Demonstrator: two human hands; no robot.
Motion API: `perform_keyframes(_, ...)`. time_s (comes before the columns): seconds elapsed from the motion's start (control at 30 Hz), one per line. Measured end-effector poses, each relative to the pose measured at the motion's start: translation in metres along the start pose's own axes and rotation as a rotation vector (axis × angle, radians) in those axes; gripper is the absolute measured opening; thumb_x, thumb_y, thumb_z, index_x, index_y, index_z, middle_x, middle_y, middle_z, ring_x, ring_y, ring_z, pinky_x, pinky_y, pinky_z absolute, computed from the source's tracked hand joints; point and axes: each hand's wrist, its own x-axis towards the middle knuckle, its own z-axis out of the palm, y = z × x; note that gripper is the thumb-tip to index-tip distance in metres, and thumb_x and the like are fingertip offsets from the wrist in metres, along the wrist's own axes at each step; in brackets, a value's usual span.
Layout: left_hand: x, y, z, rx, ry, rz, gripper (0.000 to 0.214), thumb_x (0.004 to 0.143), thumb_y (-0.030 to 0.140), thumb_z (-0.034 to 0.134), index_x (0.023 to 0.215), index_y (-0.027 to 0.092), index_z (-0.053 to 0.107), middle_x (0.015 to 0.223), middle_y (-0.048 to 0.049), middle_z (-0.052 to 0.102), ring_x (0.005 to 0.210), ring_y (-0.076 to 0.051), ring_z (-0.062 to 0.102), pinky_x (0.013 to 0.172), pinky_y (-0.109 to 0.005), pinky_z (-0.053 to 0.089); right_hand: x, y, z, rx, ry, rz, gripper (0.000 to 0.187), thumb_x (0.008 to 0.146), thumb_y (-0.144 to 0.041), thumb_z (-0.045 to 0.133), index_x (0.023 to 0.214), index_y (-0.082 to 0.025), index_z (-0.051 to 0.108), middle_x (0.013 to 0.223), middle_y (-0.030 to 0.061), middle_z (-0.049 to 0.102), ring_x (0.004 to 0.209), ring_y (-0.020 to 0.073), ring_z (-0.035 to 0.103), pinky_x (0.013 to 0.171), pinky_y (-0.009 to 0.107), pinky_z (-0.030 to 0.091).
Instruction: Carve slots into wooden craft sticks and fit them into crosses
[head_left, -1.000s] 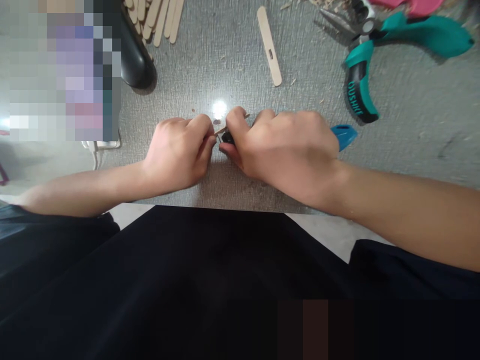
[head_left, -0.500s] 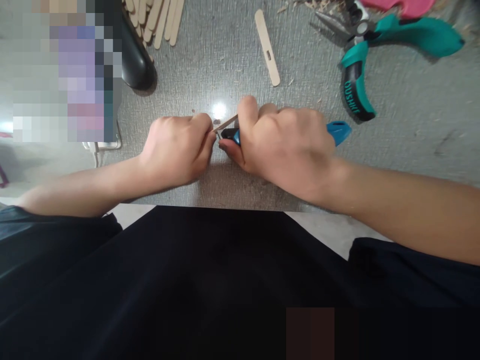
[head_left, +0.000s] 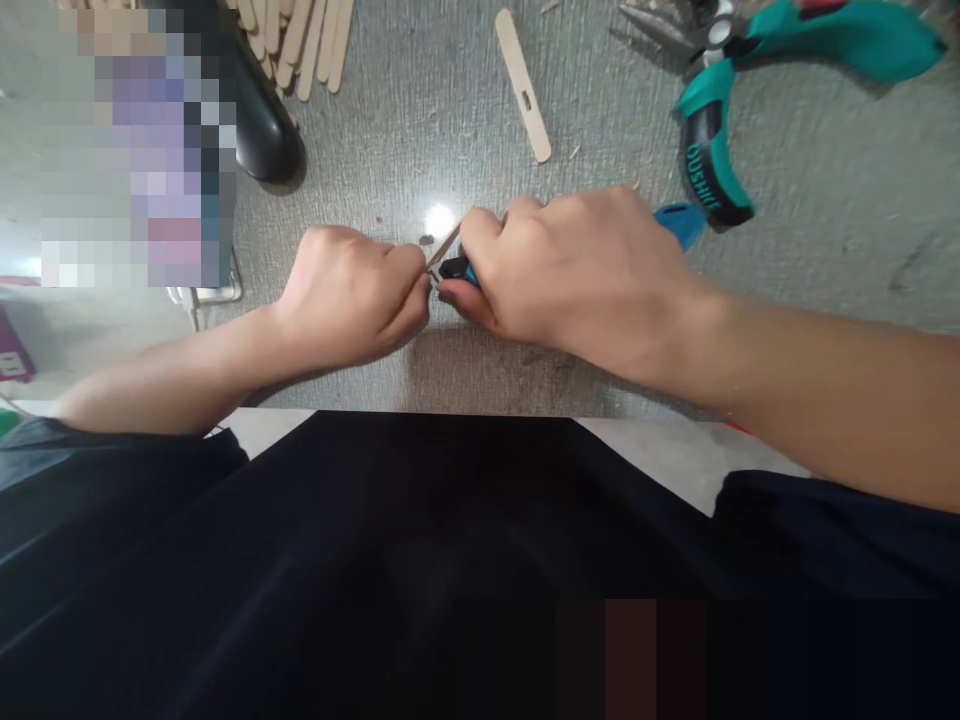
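My left hand [head_left: 356, 295] is closed, pinching one end of a thin wooden craft stick [head_left: 445, 245] above the table. The stick slants up to the right, and its other end disappears behind the fingers of my right hand [head_left: 577, 275]. That hand is wrapped round a blue utility knife [head_left: 681, 225], whose rear end sticks out past the palm. The knife's black tip and short blade point left, close to the stick and my left fingertips. Whether the blade touches the wood I cannot tell.
A craft stick with a small slot [head_left: 523, 88] lies beyond my hands. Teal-handled pliers [head_left: 716, 145] rest at the upper right. Several plain craft sticks [head_left: 307, 45] are heaped at the upper left beside a black rounded object [head_left: 270, 140]. Wood shavings dot the grey table [head_left: 420, 130].
My right hand and the knife have tilted, the knife's rear end swinging away from me. The craft stick slants more steeply. The table objects have shifted slightly in view.
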Motion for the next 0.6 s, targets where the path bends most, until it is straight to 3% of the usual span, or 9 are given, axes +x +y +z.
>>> perform_keyframes(0.1, -0.0008, -0.0017, 0.0046, 0.014, 0.071, 0.037, 0.045, 0.114, 0.040, 0.038, 0.077, 0.027, 0.058, 0.059, -0.0022, 0.051, 0.052, -0.019, 0.033, 0.060, -0.042, 0.017, 0.0009, -0.0035, -0.0020, -0.003, -0.048, 0.024, 0.067, 0.122, -0.058, 0.032, 0.151, -0.009, 0.067, 0.126, 0.0281, 0.081, 0.103, 0.0420, 0.079, 0.082, 0.045, 0.051)
perform_keyframes(0.27, -0.0018, -0.0009, 0.0028, 0.022, -0.054, -0.027, 0.045, 0.116, 0.045, 0.039, 0.081, 0.028, 0.063, 0.062, -0.0048, 0.056, 0.055, -0.021, 0.042, 0.062, -0.043, 0.024, 0.0008, -0.0065, 0.0006, 0.019, -0.087, 0.036, 0.067, 0.124, -0.059, 0.030, 0.153, -0.009, 0.064, 0.132, 0.0299, 0.078, 0.105, 0.0407, 0.078, 0.081, 0.044, 0.047)
perform_keyframes(0.4, -0.0024, 0.0015, 0.0043, -0.014, -0.034, -0.071, 0.045, 0.116, 0.049, 0.042, 0.080, 0.028, 0.060, 0.064, -0.0059, 0.059, 0.058, -0.021, 0.039, 0.064, -0.044, 0.024, -0.0009, -0.0057, 0.0044, 0.029, -0.047, 0.023, 0.069, 0.125, -0.057, 0.029, 0.158, -0.007, 0.062, 0.132, 0.0295, 0.077, 0.105, 0.0396, 0.078, 0.078, 0.043, 0.044)
perform_keyframes(0.6, 0.0028, 0.0080, 0.0031, -0.097, 0.008, -0.103, 0.043, 0.108, 0.049, 0.047, 0.075, 0.029, 0.027, 0.059, 0.0021, 0.023, 0.061, -0.017, 0.012, 0.064, -0.042, 0.017, -0.0030, -0.0061, 0.0032, 0.098, -0.034, 0.024, 0.070, 0.126, -0.060, 0.033, 0.156, -0.005, 0.064, 0.134, 0.0296, 0.077, 0.107, 0.0392, 0.078, 0.081, 0.044, 0.045)
